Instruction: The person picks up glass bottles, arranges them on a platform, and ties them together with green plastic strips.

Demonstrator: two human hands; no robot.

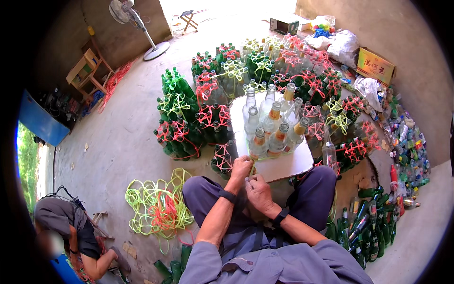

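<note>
Several clear glass bottles (275, 138) stand upright in a tight group on a white board (280, 168) in front of me. A thin yellow-green plastic strap (253, 167) runs low around the near side of the group. At the board's near left edge, my left hand (242, 167) pinches the strap close to the nearest bottle. Just below and to the right, my right hand (258, 190) has its fingers closed on the lower part of the same strap. Both hands are near each other but apart.
Bundles of green bottles (181, 138) tied with red and yellow-green straps stand beyond and beside the board. Tangled straps (161, 206) lie on the floor at left. Loose green bottles (372, 223) and a heap of plastic bottles (408, 142) are at right. Another person (74, 227) bends at lower left.
</note>
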